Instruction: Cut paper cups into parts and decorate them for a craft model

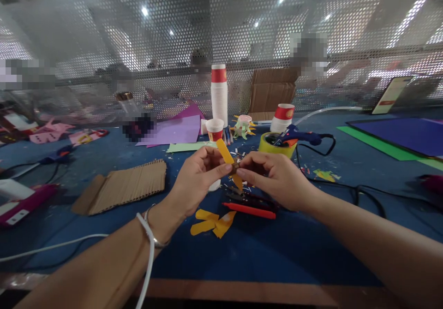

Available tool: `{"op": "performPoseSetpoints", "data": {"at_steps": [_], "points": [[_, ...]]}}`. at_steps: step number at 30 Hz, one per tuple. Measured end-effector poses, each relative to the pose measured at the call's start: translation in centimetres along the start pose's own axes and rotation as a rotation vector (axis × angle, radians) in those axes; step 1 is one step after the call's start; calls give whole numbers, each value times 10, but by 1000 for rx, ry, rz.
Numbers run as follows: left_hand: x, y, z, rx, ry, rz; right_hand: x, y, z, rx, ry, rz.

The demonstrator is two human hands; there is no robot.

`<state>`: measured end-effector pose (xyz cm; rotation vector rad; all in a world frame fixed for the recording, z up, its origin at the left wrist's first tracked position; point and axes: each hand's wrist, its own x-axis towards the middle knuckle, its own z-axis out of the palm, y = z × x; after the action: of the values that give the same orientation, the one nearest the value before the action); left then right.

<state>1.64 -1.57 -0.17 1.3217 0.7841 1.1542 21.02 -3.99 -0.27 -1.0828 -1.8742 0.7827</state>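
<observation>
My left hand (197,175) is closed, pinching a small brown piece with yellow paper strips (225,151) sticking out above and below it. From the other side, the fingertips of my right hand (273,175) close on the same brown piece (235,166); my fingers hide most of it. Loose yellow paper strips (204,227) lie on the blue table just below my hands. A red marker (249,210) rests beneath my right hand, beside a dark tool, perhaps scissors, that is partly hidden. White paper scraps are scattered behind my fingers.
Corrugated cardboard (129,187) lies left. A blue glue gun (301,136) rests on a yellow tape roll (273,145), its black cord running right. Behind stand a tall paper cup stack (219,99) and a decorated cup (243,125). A white cable (149,249) crosses my left wrist.
</observation>
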Motion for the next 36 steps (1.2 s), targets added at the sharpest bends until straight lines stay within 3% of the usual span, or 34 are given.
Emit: {"op": "performPoseSetpoints", "data": {"at_steps": [3, 7, 11, 17, 21, 25, 28, 36], "points": [[3, 2, -4, -47, 76, 27, 1, 2, -9, -3, 70, -22], [9, 7, -10, -75, 202, 9, 2, 3, -24, -182, 193, -68], [12, 9, -13, -98, 244, -15, 4, 7, -37, -370, 196, -82], [12, 10, -15, -112, 275, -38, 8, 16, -43, -514, -12, -3], [14, 9, -17, -124, 285, -41, 4, 10, -32, -495, -258, -39], [16, 8, -18, -126, 302, -25, -3, -4, -17, -534, -434, 20], [16, 8, -18, -133, 306, -21, -5, -8, -10, -617, -478, 23], [17, 8, -20, -119, 297, -9, -7, -1, -4, -715, -434, -79]]}}
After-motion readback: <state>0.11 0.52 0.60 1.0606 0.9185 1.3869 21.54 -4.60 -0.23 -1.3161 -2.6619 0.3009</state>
